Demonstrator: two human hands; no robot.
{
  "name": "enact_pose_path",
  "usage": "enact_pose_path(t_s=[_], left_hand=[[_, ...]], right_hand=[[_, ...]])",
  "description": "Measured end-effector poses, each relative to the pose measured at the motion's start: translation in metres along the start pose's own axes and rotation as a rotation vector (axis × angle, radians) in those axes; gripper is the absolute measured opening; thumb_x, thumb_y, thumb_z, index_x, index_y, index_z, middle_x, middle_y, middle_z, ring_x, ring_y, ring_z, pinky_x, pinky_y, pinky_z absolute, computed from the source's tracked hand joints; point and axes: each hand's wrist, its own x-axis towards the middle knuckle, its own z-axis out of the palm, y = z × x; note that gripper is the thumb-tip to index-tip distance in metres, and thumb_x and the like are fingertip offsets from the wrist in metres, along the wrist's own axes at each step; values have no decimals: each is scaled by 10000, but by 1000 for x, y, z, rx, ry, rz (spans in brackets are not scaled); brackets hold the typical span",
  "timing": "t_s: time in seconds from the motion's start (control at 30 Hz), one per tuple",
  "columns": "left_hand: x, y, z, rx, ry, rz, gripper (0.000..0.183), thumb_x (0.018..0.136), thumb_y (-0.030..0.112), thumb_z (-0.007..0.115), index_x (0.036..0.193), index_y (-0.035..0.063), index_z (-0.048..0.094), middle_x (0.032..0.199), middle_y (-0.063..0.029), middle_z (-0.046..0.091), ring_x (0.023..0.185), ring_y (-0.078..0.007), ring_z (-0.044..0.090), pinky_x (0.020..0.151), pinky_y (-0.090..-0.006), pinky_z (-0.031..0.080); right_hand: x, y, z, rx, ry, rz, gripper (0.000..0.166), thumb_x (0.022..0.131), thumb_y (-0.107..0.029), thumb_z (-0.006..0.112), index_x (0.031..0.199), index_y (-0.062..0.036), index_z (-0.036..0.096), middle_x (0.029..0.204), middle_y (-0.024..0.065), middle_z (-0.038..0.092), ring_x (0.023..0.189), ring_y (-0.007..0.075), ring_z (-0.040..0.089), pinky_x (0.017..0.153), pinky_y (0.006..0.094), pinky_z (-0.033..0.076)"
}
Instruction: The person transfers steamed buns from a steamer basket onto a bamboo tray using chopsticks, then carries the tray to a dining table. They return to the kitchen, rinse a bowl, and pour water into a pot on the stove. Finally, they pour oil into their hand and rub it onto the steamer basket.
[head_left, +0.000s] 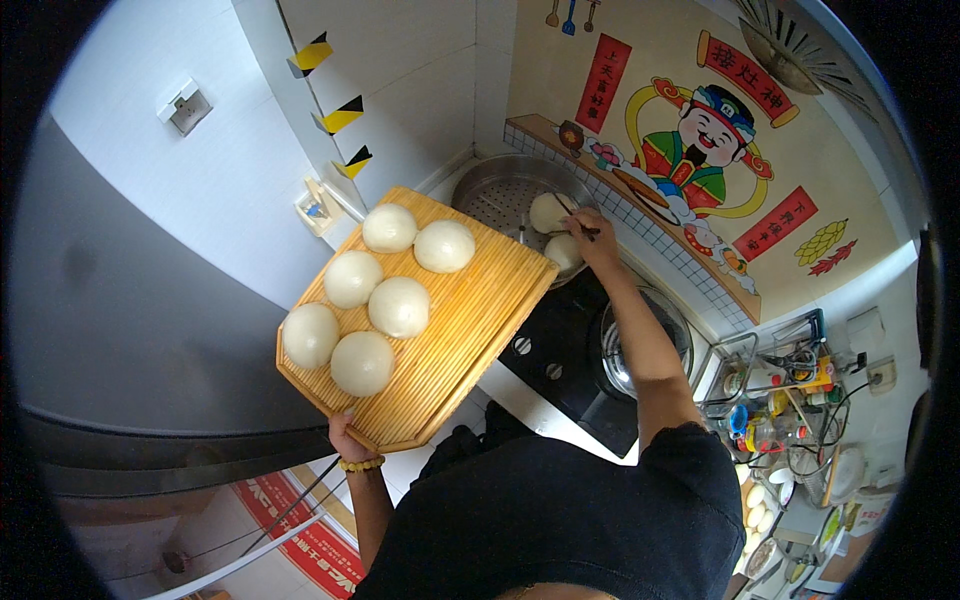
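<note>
My left hand (349, 438) grips the near corner of a slatted bamboo tray (472, 330), its fingers mostly under the tray. Several round white steamed buns (399, 307) sit on the tray's left part. The tray's far right corner is beside a perforated metal steamer (487, 187), overlapping its rim in this view. My right hand (589, 229) is over the steamer, holding dark chopsticks (566, 206) whose tips reach a white bun (550, 213) inside. Another bun (564, 252) lies in the steamer below that hand, nearer the tray.
A black gas stove (555, 352) with a glass-lidded pan (652, 330) stands under my right arm. A tall grey appliance (150, 315) is at the left. Wire racks with jars (772, 420) stand at the right, beside more white buns (755, 517).
</note>
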Motion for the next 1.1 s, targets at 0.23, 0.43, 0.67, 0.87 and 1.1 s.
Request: enact_pose_path(t_s=[0.23, 0.43, 0.67, 0.87, 1.1], left_hand=[[2, -1, 6, -1, -44, -42, 489, 697, 123, 503, 1153, -46, 456, 1092, -157, 547, 997, -285, 547, 890, -378, 441], [7, -5, 3, -27, -11, -48, 472, 691, 142, 517, 1124, -37, 467, 1077, -153, 547, 975, -291, 552, 854, -393, 470], [16, -12, -1, -18, -75, -40, 489, 700, 117, 528, 1154, -46, 448, 1090, -156, 539, 984, -290, 551, 860, -386, 466], [18, -8, 10, -72, -112, -82, 502, 705, 106, 525, 1176, -44, 433, 1108, -160, 535, 990, -293, 550, 868, -382, 462], [11, -5, 15, -50, -116, -63, 526, 707, 114, 516, 1200, -40, 417, 1120, -159, 529, 1019, -291, 534, 889, -387, 448]], right_hand=[[-8, 33, 3, 532, 250, 126, 129, 854, -82, 567, 840, 25, 638, 872, 105, 618, 836, 188, 598, 766, 265, 473], [11, -17, -27, 609, 324, 106, 187, 858, -142, 582, 738, -7, 631, 834, 80, 625, 972, 232, 581, 872, 337, 453], [-2, -138, -76, 883, 121, 402, 392, 913, -339, 462, 784, 22, 545, 879, 188, 611, 804, 253, 644, 652, 307, 560], [-15, -159, -64, 826, -78, 645, 468, 924, -387, 393, 776, 33, 538, 864, 215, 604, 820, 286, 646, 616, 307, 569], [8, -158, -91, 1054, 67, 409, 438, 927, -380, 405, 794, 11, 551, 926, 210, 614, 820, 284, 646, 644, 304, 560]])
